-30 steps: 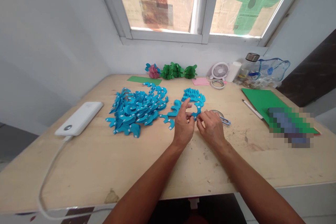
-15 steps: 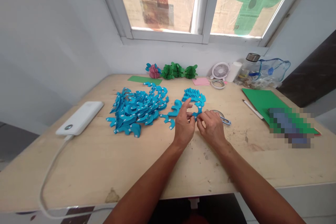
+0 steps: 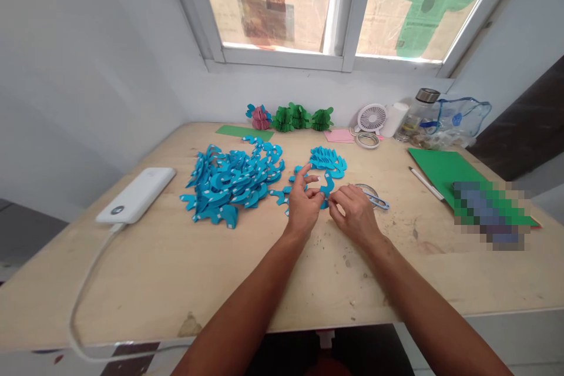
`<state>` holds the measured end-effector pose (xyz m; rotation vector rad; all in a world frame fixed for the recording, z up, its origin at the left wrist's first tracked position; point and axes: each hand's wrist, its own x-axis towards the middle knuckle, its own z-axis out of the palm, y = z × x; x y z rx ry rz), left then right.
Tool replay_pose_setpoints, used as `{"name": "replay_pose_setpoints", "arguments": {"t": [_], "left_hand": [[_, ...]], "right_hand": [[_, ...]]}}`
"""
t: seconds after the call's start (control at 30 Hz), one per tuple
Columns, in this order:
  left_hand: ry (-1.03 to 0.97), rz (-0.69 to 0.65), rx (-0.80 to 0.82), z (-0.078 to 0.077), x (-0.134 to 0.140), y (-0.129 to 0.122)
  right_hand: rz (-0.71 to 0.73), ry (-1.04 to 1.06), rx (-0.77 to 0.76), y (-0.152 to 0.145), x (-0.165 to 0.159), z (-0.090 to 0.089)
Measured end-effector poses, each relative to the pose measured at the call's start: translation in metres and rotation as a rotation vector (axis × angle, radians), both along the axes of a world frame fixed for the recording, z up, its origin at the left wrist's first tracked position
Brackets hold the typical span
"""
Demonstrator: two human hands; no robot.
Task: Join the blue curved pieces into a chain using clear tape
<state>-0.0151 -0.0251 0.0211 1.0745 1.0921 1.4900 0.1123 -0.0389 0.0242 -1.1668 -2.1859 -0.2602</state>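
Observation:
Between finger and thumb, my left hand (image 3: 304,202) holds a curved blue paper cutout (image 3: 326,185) above the table, its index finger raised. My right hand (image 3: 356,214) is closed in a pinch at the cutout's lower right edge; whatever lies between those fingertips is hidden. Behind the hands sits a fanned row of blue cutouts (image 3: 325,158). A few loose cutouts (image 3: 278,195), bearing small white squares, lie left of my left hand and are partly covered by it. Farther left spreads a large heap of similar cutouts (image 3: 231,182).
Right of my hands lie a blue cutter (image 3: 376,200) and a tape roll (image 3: 366,189). A white power bank (image 3: 136,195) with its cable is at left. Green sheets (image 3: 453,167) and a pen (image 3: 426,183) are at right. Folded paper figures (image 3: 299,117) and a small fan (image 3: 372,118) line the wall.
The held blue cutout has turned and dropped slightly between my hands. My left hand has shifted a little to the left, and my right hand stays close to the piece. The view has moved slightly.

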Motion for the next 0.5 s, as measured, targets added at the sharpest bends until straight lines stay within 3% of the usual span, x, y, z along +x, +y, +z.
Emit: {"name": "replay_pose_setpoints", "arguments": {"t": [0.2, 0.5], "left_hand": [[0.153, -0.016, 0.121, 0.0024, 0.0010, -0.0039], [0.229, -0.020, 0.163, 0.0028, 0.0019, -0.0056]], "right_hand": [[-0.031, 0.010, 0.009, 0.0018, 0.0020, -0.0028], [-0.065, -0.012, 0.018, 0.0012, 0.0016, -0.0015]]}}
